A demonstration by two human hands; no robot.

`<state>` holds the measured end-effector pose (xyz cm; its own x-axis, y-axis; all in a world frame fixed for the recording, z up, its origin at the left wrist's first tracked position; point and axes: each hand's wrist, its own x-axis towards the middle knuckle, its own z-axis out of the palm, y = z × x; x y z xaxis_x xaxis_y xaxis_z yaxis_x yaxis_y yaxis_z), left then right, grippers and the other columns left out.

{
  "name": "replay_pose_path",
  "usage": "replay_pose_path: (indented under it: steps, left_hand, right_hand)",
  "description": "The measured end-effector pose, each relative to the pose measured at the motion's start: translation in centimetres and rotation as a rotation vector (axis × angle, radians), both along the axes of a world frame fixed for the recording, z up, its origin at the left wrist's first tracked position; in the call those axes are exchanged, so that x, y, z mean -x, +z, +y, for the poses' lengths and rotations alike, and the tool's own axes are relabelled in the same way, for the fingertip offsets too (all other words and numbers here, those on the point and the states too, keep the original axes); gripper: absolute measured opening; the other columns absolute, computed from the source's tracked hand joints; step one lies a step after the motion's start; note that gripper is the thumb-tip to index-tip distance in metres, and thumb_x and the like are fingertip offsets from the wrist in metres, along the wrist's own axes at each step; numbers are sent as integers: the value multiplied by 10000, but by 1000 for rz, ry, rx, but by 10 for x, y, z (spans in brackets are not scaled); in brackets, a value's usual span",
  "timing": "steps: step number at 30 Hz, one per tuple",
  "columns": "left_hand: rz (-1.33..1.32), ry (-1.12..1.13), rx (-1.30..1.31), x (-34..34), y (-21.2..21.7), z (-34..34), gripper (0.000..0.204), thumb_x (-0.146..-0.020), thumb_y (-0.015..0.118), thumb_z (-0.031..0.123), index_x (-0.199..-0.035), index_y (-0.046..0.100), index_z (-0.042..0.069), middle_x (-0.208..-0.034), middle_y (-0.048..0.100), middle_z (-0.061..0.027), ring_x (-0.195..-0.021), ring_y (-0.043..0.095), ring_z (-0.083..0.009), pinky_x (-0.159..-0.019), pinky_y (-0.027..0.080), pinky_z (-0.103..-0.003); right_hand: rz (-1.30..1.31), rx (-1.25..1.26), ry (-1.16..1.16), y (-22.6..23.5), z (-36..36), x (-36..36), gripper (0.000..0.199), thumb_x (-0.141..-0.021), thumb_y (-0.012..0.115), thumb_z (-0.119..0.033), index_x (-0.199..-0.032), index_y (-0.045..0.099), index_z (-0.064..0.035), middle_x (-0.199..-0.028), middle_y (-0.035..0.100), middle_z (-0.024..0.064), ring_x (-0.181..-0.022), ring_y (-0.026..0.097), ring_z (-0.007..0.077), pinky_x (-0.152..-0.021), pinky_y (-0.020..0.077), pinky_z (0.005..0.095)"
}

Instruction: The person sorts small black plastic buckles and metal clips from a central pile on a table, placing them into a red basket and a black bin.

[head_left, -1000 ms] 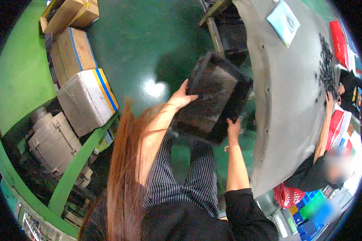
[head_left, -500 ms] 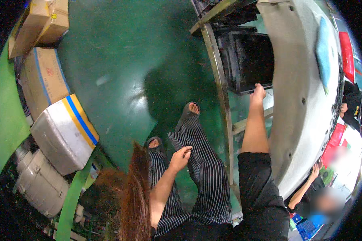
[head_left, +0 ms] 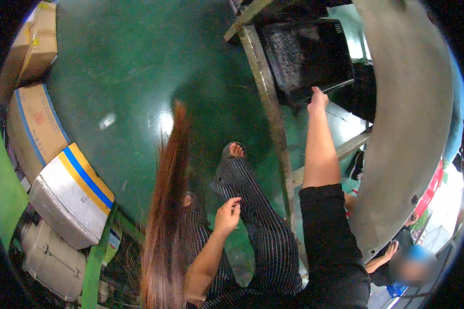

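Observation:
My right hand (head_left: 318, 99) reaches forward on a straight arm, its fingers closed over the near rim of a black plastic tray (head_left: 340, 85). The tray sits low beneath a bench, beside an upright leg. Dark, speckled material (head_left: 288, 51) lies on the tray's left part; I cannot tell what it is. In front of my knees, my left hand (head_left: 227, 215) hovers with thumb and fingertips brought together. Whatever it may hold is too small to make out.
A pale bench top (head_left: 407, 103) runs along the right, above a frame with a metal leg (head_left: 268, 103) and crossbar (head_left: 335, 154). Cardboard boxes (head_left: 41, 118) and a white box with stripes (head_left: 77, 190) stand left. A co-worker (head_left: 381, 265) is at the lower right.
The view has shifted, and more of the tray's inside and its speckled contents show. My right hand stays on the rim. Long hair has swung further into view; my left hand keeps its pinch.

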<state>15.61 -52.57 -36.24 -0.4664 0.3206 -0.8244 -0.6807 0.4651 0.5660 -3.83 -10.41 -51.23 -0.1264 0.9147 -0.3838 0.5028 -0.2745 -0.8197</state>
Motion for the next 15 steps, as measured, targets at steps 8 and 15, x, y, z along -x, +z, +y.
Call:
replay_pose_path:
  steps: [8,15]
  left_hand:
    - [1,-382,-153,-28,13,-17,228,-814,584,208,-967,606,41,-910,643,-127,-829,617,-257,-766,474,-345]
    - [-162,-620,-1212,147,311,19,213,-770,693,187,-867,590,28,-828,623,-70,-761,616,-169,-692,486,-282]
  right_hand:
    - [-389,-493,319,80,-114,-76,694,-827,585,-282,-1301,259,107,-1233,403,300,-1142,411,400,-992,311,429]
    - [-272,51,1103,304,-257,-194,251,-848,543,-180,-1058,600,-55,-1054,598,123,-974,574,264,-857,442,353]
